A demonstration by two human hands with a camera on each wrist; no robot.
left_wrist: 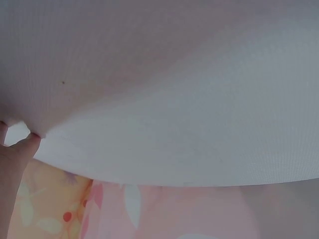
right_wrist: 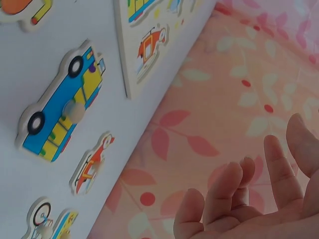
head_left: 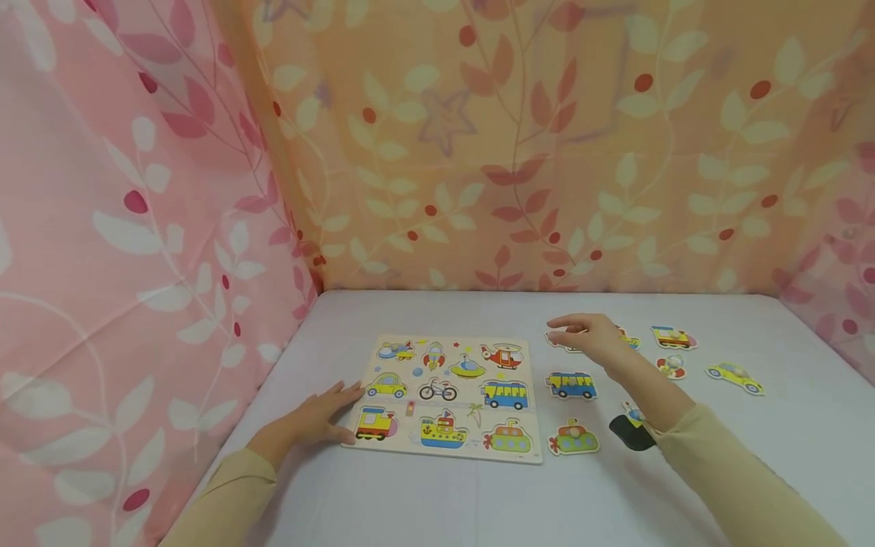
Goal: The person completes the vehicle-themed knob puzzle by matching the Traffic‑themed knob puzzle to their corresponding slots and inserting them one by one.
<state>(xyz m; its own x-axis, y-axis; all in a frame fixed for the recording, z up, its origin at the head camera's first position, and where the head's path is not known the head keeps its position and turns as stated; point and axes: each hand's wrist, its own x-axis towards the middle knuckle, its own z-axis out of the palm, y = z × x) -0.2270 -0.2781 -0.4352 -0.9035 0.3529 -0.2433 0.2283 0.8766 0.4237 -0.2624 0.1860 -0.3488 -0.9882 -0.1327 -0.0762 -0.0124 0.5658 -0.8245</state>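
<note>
A wooden peg puzzle board [head_left: 410,372] with printed vehicles lies on the white table. At its left edge rests my left hand [head_left: 317,418], fingers extended and thumb near the lower corner. My right hand [head_left: 593,340] is over the loose pieces right of the board, its fingers loosely bent and holding nothing. A helicopter piece [right_wrist: 92,164] lies near it, partly hidden by the fingers in the head view. A bus piece [head_left: 573,385] with a round knob lies nearer me, and a bicycle piece [right_wrist: 42,221] shows in the right wrist view.
Further loose pieces lie on the right: a submarine [head_left: 573,439], a train [head_left: 673,336], a rocket [head_left: 671,367] and a yellow car [head_left: 734,377]. A black object [head_left: 630,433] shows by the right wrist. Patterned curtains [head_left: 513,152] stand behind and beside the table.
</note>
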